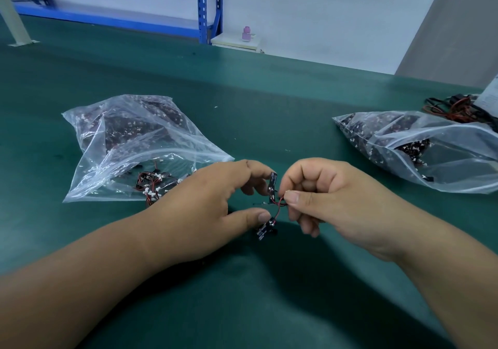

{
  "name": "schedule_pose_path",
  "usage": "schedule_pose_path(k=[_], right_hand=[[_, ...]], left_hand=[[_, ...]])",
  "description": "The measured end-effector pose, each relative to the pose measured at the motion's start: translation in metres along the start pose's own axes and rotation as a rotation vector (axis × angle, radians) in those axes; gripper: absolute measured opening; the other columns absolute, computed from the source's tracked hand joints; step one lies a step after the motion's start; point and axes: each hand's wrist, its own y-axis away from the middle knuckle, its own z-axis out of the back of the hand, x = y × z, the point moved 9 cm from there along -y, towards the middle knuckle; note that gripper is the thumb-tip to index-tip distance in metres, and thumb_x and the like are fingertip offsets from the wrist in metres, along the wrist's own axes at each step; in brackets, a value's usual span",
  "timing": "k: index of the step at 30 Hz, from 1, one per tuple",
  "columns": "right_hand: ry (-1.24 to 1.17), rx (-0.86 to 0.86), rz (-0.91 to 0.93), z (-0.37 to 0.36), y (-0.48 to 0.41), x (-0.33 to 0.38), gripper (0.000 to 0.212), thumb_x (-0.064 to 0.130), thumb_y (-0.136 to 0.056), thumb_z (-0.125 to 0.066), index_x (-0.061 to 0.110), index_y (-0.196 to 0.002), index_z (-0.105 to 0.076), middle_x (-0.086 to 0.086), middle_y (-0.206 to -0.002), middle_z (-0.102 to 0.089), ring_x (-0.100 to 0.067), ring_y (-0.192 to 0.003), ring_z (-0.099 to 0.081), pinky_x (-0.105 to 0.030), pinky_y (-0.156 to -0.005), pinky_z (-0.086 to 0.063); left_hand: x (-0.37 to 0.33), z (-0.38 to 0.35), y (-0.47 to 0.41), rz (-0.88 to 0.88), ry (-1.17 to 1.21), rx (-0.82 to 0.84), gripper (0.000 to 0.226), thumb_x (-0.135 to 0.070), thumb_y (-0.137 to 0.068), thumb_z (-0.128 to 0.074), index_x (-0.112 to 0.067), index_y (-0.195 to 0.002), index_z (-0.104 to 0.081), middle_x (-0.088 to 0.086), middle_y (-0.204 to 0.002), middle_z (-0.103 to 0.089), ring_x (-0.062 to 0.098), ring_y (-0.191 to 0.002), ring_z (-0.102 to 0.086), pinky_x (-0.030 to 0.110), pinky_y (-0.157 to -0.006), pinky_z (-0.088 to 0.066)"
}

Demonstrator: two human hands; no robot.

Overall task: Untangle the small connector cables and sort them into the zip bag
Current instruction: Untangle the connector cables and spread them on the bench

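Connector cables (278, 202) pinched between left hand (215, 208) and right hand (332, 200) (blue labels (273, 180) illegible).

You're in a workshop, at an assembly bench: green bench mat (242, 100) underfoot of everything, blue steel racking (202, 6) beyond its far edge, a zip bag (126, 135) packed with connector cables (151, 184) on its left side.

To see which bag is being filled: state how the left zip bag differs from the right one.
The left zip bag holds loose red-black cables at its near end; the right zip bag looks almost bare there. The left zip bag lies beside the left hand; the right zip bag lies apart from the right hand, cut by the frame edge. Both are clear and hold dark cable bundles.
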Motion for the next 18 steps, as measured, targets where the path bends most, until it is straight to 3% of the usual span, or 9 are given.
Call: schedule_pose_path(k=[3,5,7,10,15,18], right_hand=[[0.008,-0.008,-0.010,0.000,-0.001,0.000,0.007,0.021,-0.085,-0.060,0.021,-0.081,-0.065,0.001,-0.064,-0.065,-0.015,-0.055,-0.058,-0.031,-0.054,-0.046],[0.022,-0.014,-0.012,0.001,-0.001,0.000,0.007,0.020,-0.088,-0.060,0.020,-0.082,-0.065,0.001,-0.065,-0.065,-0.016,-0.056,-0.058,-0.034,-0.056,-0.046],[0.056,-0.019,-0.008,0.001,0.000,-0.001,0.017,0.011,-0.097,-0.059,0.020,-0.083,-0.064,0.001,-0.067,-0.066,-0.016,-0.057,-0.058,-0.036,-0.057,-0.046],[0.090,-0.022,-0.016,0.002,0.001,-0.001,0.021,0.008,-0.098,-0.058,0.021,-0.082,-0.063,0.000,-0.070,-0.068,-0.016,-0.058,-0.061,-0.033,-0.056,-0.046],[0.122,0.042,-0.059,0.006,0.003,-0.004,0.019,0.010,-0.097,-0.058,0.019,-0.081,-0.063,-0.002,-0.077,-0.071,-0.017,-0.063,-0.065,-0.034,-0.058,-0.048],[0.161,0.073,-0.087,0.010,0.003,-0.007,0.024,0.003,-0.097,-0.058,0.021,-0.082,-0.066,-0.003,-0.072,-0.070,-0.016,-0.057,-0.061,-0.029,-0.056,-0.049]], left_hand=[[0.002,-0.001,0.000,0.011,0.104,-0.022,0.041,-0.050,-0.082,-0.067,-0.053,-0.119,-0.050,-0.026,-0.103,-0.064,0.015,-0.081,-0.063,0.008,-0.060,-0.041],[0.003,-0.001,0.000,0.011,0.145,-0.035,0.040,-0.054,-0.081,-0.064,-0.051,-0.118,-0.051,-0.024,-0.102,-0.066,0.024,-0.075,-0.063,0.009,-0.056,-0.040],[0.003,-0.001,0.000,0.003,0.163,-0.041,0.037,-0.052,-0.082,-0.062,-0.048,-0.118,-0.053,-0.022,-0.100,-0.066,0.025,-0.077,-0.065,0.017,-0.061,-0.047],[0.003,-0.003,0.000,0.005,0.150,-0.033,0.025,-0.040,-0.086,-0.064,-0.043,-0.110,-0.058,-0.017,-0.093,-0.067,0.013,-0.083,-0.066,0.030,-0.076,-0.051],[0.003,-0.005,-0.001,0.039,0.084,0.021,0.016,-0.024,-0.088,-0.065,-0.039,-0.095,-0.066,-0.017,-0.084,-0.068,0.004,-0.084,-0.065,0.012,-0.073,-0.046],[0.000,-0.006,-0.002,0.033,0.038,0.045,0.025,-0.015,-0.089,-0.068,-0.039,-0.092,-0.065,-0.023,-0.082,-0.067,-0.001,-0.082,-0.063,0.004,-0.070,-0.039]])
